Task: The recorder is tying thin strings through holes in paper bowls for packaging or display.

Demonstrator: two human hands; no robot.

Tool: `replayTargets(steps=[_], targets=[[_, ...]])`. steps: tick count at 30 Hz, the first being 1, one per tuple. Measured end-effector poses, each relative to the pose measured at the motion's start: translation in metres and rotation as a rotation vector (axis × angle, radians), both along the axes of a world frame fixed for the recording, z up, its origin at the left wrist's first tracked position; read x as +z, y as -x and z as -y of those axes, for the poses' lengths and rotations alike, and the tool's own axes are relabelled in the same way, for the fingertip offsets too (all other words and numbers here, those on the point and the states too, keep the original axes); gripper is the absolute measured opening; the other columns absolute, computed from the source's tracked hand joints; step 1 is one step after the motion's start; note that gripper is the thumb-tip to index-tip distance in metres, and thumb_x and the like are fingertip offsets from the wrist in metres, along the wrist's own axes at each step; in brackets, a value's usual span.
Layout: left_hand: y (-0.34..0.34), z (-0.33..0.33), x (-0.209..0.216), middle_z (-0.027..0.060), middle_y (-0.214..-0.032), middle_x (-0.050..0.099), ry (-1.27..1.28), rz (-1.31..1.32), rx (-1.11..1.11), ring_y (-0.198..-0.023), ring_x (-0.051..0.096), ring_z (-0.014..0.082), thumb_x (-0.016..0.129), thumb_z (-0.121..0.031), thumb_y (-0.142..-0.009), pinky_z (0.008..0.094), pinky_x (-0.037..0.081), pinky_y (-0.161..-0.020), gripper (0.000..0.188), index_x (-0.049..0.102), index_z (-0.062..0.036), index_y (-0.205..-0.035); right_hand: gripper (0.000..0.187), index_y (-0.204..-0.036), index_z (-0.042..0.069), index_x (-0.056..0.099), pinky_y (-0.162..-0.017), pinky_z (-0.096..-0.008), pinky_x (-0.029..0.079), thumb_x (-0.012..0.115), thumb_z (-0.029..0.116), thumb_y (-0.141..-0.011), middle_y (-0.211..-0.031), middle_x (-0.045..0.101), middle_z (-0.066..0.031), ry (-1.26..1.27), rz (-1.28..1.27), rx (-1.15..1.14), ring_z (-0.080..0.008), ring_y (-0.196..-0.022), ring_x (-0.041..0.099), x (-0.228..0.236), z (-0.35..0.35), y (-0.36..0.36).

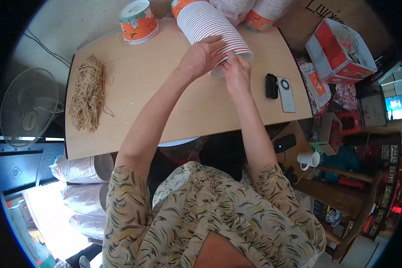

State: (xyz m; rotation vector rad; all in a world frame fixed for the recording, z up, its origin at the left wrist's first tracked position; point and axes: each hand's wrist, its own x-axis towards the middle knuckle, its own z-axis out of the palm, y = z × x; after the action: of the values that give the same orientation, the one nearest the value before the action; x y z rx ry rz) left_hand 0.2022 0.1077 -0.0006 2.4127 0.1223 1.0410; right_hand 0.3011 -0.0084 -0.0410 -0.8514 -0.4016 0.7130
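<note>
A long stack of nested white paper tubs (pixel 205 22) with orange-printed sides lies on its side at the table's far edge, its open end toward me. My left hand (pixel 200 58) rests on the left side of the stack near that end, fingers reaching over the rims. At the open end, my right hand (pixel 236 71) pinches the rim of the outermost tub, its fingertips close to my left ones. Part of that rim is hidden behind my hands. To the left, an orange and green paper tub (pixel 138 24) stands upside down.
A bundle of tan twisted paper cords (pixel 88 94) lies on the table (pixel 143 89) at the left. A black case (pixel 271 86) and a phone (pixel 286 94) lie at the right. Further right is a red and white carton (pixel 344 53); a fan (pixel 29 107) stands left of the table.
</note>
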Motion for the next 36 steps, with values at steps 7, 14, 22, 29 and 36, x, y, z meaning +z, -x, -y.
replayTargets(steps=[7,14,22,29,36], targets=[[-0.006,0.021,0.001,0.0216,-0.131,0.063,-0.092,-0.098,0.119,-0.108,0.067,0.0377,0.072,-0.014,-0.084,0.0441,0.057,-0.092,0.037,0.067,-0.0027,-0.119,0.024,-0.099,-0.008,0.068,-0.075,-0.0314,0.058,0.054,0.011,-0.103,-0.096,0.069,-0.0071,0.151,0.221,-0.179,-0.0153,-0.081,0.067,0.000,0.007,-0.001],[0.010,0.005,-0.012,0.0218,-0.127,0.066,-0.070,-0.012,0.109,-0.104,0.071,0.0342,0.072,-0.016,-0.090,0.0406,0.058,-0.089,0.038,0.067,-0.0039,-0.125,0.014,-0.093,-0.002,0.066,-0.058,-0.0381,0.049,0.064,0.012,-0.094,-0.069,0.059,-0.0189,0.490,0.905,-0.291,-0.0206,-0.061,0.062,0.040,0.120,0.056],[0.140,0.028,-0.012,0.0104,-0.130,0.067,0.966,-0.030,0.079,-0.121,0.061,0.0209,0.051,-0.045,-0.106,0.0361,0.049,-0.100,0.053,0.063,-0.0011,-0.134,0.019,-0.100,0.001,0.067,-0.087,-0.0442,0.051,0.073,0.000,-0.082,-0.081,0.068,-0.0105,0.340,1.639,-0.253,-0.0279,-0.079,0.069,0.049,0.141,0.137],[0.222,0.069,-0.018,0.0103,-0.127,0.065,0.954,-0.096,0.130,-0.116,0.060,0.0182,0.052,-0.035,-0.103,0.0333,0.046,-0.102,0.054,0.053,0.0024,-0.142,0.040,-0.113,0.003,0.066,-0.110,-0.0622,0.030,0.080,0.014,-0.077,-0.117,0.065,-0.0113,0.192,1.799,-0.224,-0.0252,-0.120,0.060,0.017,0.101,0.179],[0.254,0.058,-0.058,0.0085,-0.113,0.067,1.382,0.030,0.071,-0.105,0.063,0.0176,0.050,-0.028,-0.096,0.0330,0.051,-0.092,0.051,0.058,0.0021,-0.137,0.130,-0.157,0.001,0.021,-0.116,-0.0437,0.036,0.096,0.045,-0.060,-0.158,0.031,-0.0216,0.320,0.885,0.104,-0.0312,-0.144,0.037,0.003,0.110,0.159]])
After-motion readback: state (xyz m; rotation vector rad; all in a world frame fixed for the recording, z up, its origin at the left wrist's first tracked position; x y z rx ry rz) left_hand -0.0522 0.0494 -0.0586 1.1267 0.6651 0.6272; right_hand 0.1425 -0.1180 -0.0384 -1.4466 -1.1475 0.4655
